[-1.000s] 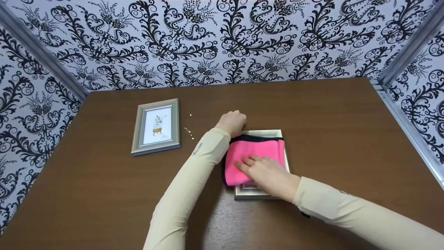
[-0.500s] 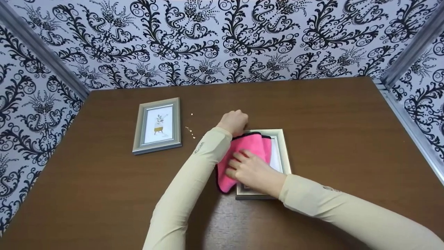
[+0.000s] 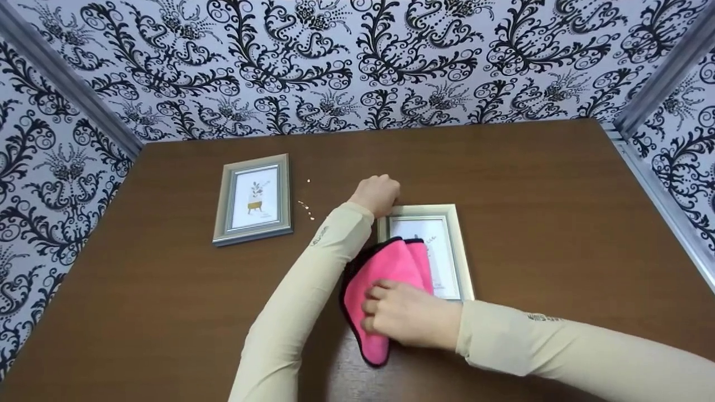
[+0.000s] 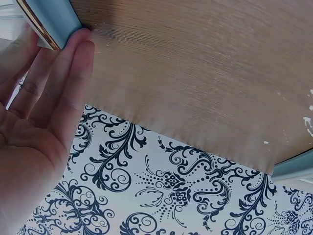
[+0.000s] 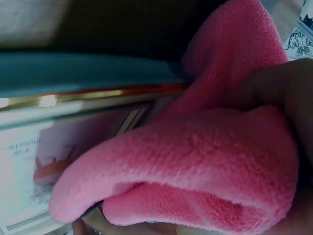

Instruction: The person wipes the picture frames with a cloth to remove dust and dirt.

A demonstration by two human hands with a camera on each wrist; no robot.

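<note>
A silver-edged picture frame (image 3: 459, 251) lies face up on the brown table (image 3: 536, 223), right of centre. At its far left corner my left hand (image 3: 377, 195) grips the edge; in the left wrist view, fingers (image 4: 73, 83) bend around the frame's blue-grey side (image 4: 56, 19). My right hand (image 3: 413, 315) grips a pink cloth (image 3: 391, 262) with black edging over the lower left of the frame. The cloth hangs past the near edge and covers part of the picture. Close up in the right wrist view, the fluffy cloth (image 5: 195, 152) is bunched in the fingers.
A second picture frame (image 3: 254, 198) with a plant print lies at the left. Several small pale flecks (image 3: 306, 209) are scattered between it and my left hand. Patterned walls (image 3: 357, 67) enclose the table at the back and sides.
My right hand has dragged the cloth down and left toward the near edge, uncovering the top and right of the picture. The left hand has stayed on the corner.
</note>
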